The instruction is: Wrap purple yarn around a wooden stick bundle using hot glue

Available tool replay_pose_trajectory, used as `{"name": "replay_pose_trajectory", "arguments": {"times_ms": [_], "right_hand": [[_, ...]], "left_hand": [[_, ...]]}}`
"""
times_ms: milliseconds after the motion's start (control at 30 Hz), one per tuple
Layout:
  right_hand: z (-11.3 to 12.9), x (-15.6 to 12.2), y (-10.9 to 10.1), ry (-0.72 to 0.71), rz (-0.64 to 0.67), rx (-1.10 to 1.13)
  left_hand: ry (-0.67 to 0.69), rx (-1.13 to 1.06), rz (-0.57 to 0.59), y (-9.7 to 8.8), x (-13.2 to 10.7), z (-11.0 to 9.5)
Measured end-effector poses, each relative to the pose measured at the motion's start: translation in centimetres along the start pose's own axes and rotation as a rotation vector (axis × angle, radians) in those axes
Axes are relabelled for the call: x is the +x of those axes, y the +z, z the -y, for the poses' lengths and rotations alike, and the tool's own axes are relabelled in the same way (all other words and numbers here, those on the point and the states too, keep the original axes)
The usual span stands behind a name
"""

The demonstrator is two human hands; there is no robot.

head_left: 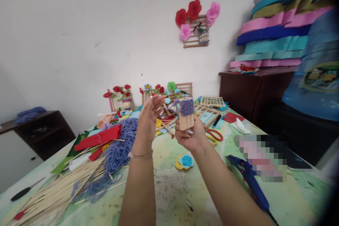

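My right hand [192, 136] grips a small basket of short wooden sticks [186, 114] by its lower part. The sticks stand upright, and purple-blue yarn [187, 106] is wound round their upper half. From the upper left of the winding, loose yarn [173, 105] trails toward my left hand [150, 113]. That hand is raised beside the basket, apart from it, its fingers stretched out and slightly bent. Whether the yarn passes behind those fingers cannot be made out. A heap of the same yarn [122, 144] lies left of my left wrist.
Long wooden sticks [66, 187] spread across the left of the table. Scissors [214, 135], a paper flower [184, 161] and a blue glue gun [249, 180] lie around my right arm. Stick frames with paper flowers [122, 99] stand at the back. A water bottle [315, 67] rises at right.
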State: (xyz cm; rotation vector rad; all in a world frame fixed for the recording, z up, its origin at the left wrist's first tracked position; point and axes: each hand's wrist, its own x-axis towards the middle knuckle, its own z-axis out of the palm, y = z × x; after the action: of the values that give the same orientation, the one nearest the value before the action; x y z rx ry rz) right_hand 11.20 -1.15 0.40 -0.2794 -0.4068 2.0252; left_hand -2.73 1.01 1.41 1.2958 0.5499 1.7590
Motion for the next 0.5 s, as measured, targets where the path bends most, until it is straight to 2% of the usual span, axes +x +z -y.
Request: {"name": "replay_pose_trajectory", "arguments": {"times_ms": [67,133,233,500], "right_hand": [[-0.4,0.3,0.0,-0.015,-0.042,-0.024],[-0.9,0.7,-0.1,-0.043,-0.088,-0.049],[-1.6,1.1,0.0,-0.110,-0.138,-0.081],[-2.1,1.4,0.0,-0.238,-0.184,-0.129]], "left_hand": [[-0.110,-0.064,0.064,0.6,-0.1,0.6],[-0.223,-0.108,0.189,1.2,-0.4,1.0],[-0.309,-0.105,0.296,1.9,-0.9,1.3],[-0.393,-0.114,0.174,2.7,-0.6,1.9]]}}
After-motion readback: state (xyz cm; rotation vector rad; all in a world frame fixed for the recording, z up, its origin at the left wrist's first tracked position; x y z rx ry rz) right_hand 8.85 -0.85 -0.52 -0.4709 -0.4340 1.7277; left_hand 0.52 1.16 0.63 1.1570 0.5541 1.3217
